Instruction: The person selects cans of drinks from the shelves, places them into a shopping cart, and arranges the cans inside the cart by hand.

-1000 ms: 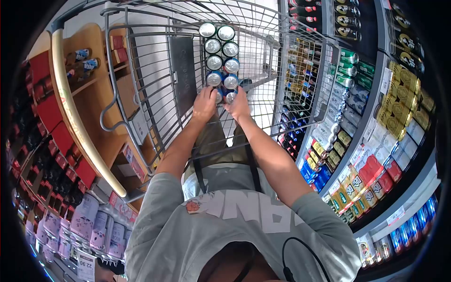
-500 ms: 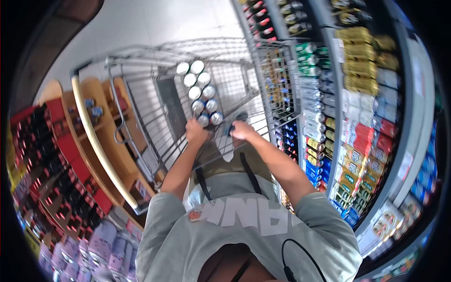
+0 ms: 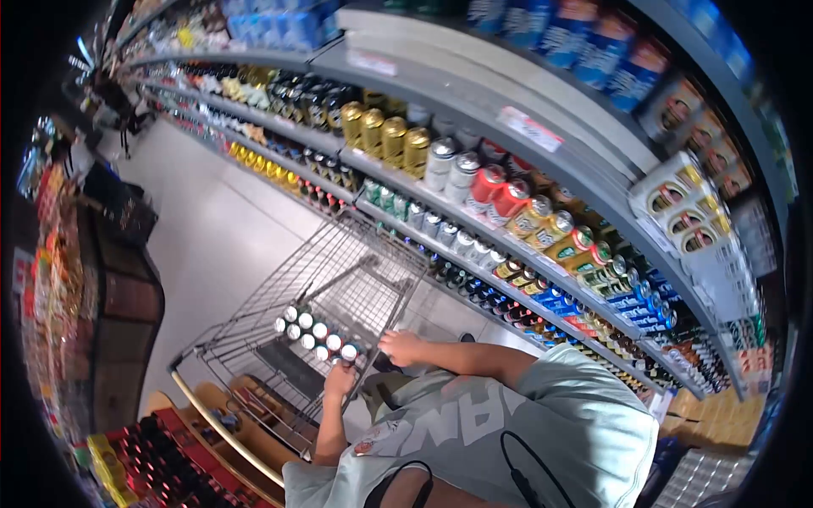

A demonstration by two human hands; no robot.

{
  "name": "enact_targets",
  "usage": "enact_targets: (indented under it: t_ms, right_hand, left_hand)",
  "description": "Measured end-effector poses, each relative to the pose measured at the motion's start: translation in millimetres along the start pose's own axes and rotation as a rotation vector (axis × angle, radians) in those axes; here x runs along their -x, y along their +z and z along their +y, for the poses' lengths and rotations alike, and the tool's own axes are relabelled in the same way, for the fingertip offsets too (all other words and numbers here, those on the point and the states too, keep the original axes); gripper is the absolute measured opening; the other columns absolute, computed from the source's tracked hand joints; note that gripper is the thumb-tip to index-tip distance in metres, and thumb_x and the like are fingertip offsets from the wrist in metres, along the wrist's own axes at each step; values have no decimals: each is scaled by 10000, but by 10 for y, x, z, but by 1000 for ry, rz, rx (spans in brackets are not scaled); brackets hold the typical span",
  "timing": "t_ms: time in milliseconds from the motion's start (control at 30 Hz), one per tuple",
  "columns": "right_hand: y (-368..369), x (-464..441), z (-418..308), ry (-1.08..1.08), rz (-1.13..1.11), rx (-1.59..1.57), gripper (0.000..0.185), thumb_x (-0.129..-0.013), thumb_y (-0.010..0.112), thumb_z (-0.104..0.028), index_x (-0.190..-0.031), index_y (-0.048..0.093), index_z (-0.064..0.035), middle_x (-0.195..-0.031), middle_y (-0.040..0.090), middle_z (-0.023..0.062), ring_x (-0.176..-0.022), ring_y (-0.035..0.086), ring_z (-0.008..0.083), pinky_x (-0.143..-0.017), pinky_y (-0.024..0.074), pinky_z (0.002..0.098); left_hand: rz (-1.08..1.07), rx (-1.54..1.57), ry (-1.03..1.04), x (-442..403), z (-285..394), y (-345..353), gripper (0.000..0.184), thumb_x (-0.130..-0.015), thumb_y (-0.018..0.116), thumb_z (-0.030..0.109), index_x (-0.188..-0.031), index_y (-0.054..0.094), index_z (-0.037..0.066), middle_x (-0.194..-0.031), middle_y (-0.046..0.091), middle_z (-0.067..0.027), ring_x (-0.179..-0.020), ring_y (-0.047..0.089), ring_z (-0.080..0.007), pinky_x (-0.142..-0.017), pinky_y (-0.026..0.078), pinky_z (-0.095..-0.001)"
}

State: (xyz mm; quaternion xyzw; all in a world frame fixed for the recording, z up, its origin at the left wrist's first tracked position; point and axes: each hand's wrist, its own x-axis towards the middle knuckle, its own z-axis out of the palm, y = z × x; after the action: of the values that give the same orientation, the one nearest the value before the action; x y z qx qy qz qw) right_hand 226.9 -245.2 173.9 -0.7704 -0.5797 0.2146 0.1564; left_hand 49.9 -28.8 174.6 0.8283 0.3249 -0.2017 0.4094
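A wire shopping cart (image 3: pixel 279 271) stands in front of me, with two rows of cans (image 3: pixel 306 328) inside it, their pale round tops facing up. My left hand (image 3: pixel 340 379) is closed at the near end of these cans. What its fingers hold, a can or the cart's edge, cannot be made out. Just right of the cans, by the cart's side, my right hand (image 3: pixel 401 347) has its fingers curled in. Anything inside that hand is hidden.
Shelves of canned drinks (image 3: pixel 461 176) run along the right, with price labels (image 3: pixel 531 129) on their edges. The cart's long handle (image 3: pixel 224 432) lies at lower left beside a bottle display (image 3: pixel 165 461). A person (image 3: pixel 118 97) is far down the aisle.
My view has swung up toward the shelves and aisle, so the cart and my hands appear lower. Both hands stay near the near end of the cans.
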Motion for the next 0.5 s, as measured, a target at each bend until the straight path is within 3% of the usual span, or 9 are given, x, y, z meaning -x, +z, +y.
enact_targets:
  t_ms: [67, 100, 133, 200, 267, 333, 400, 467, 500]
  right_hand:
    - [-290, 259, -17, 76, -142, -46, 362, -841, 638, -325, -1139, 673, -122, -1157, 666, 123, -1141, 619, 314, -936, 507, 492]
    - [-553, 422, -44, 260, -297, -197, 330, -874, 614, -327, -1136, 676, -135, -1073, 711, 123, -1018, 684, 316, -887, 526, 464]
    - [-640, 646, 86, 217, -280, -373, 305, -913, 578, -301, -1122, 677, -103, -1024, 733, 128, -892, 714, 338, -838, 535, 446]
    - [-324, 995, 660, 225, -401, -613, 283, -940, 558, -273, -1110, 673, -78, -990, 740, 122, -816, 711, 299, -807, 537, 401]
    - [-382, 1760, 1057, 471, -216, -802, 247, -964, 543, -242, -1051, 680, -56, -927, 736, 109, -783, 696, 246, -800, 531, 375]
    - [431, 2528, 2187, -326, 163, -80, 246, -972, 542, -243, -994, 684, -43, -870, 710, 92, -724, 679, 200, -730, 539, 358]
    - [556, 3660, 2469, 507, 92, -829, 222, -958, 550, -215, -956, 688, -41, -863, 680, 93, -687, 682, 196, -640, 551, 357]
    - [587, 4681, 2497, 920, 212, -993, 219, -962, 526, -231, -964, 668, -65, -818, 661, 75, -704, 708, 213, -626, 563, 375]
    - [651, 5162, 2468, 1091, 288, -1049, 217, -964, 515, -240, -968, 658, -76, -795, 652, 66, -713, 721, 221, -619, 569, 384]
  left_hand:
    - [76, -302, -80, 9, 739, 125, 532, -902, 606, 419, -1264, 604, 29, -1263, 642, -249, -1167, 627, -420, -978, 501, -485]
    - [69, -361, -85, -8, 1102, 217, 539, -908, 595, 427, -1281, 607, 39, -1313, 611, -254, -1195, 610, -424, -1001, 492, -489]
    - [57, -415, -94, -29, 1469, 333, 546, -914, 585, 435, -1298, 610, 49, -1363, 579, -259, -1223, 594, -428, -1025, 483, -493]
    - [93, -397, 50, -46, 2214, 599, 506, -920, 585, 439, -1249, 638, 59, -1303, 633, -235, -1199, 617, -409, -1008, 490, -494]
    - [7, -286, 282, -70, 2911, 809, 492, -917, 596, 455, -1209, 653, 62, -1207, 694, -198, -1138, 655, -389, -960, 508, -481]
    - [-55, -119, 477, 176, 3718, 919, 392, -933, 626, 367, -1168, 657, 56, -1088, 732, -161, -1035, 691, -371, -888, 527, -443]
    - [-141, 117, 740, 560, 4481, 860, 263, -944, 642, 240, -1121, 658, 46, -1026, 728, -149, -935, 702, -330, -824, 531, -374]
    - [-73, 99, 922, 926, 5176, 689, 180, -940, 634, 141, -1085, 655, 37, -997, 712, -138, -910, 693, -268, -806, 529, -330]
    - [30, 64, 1126, 1148, 5517, 548, 185, -932, 640, 139, -1085, 656, 36, -1022, 706, -136, -932, 686, -265, -816, 529, -337]
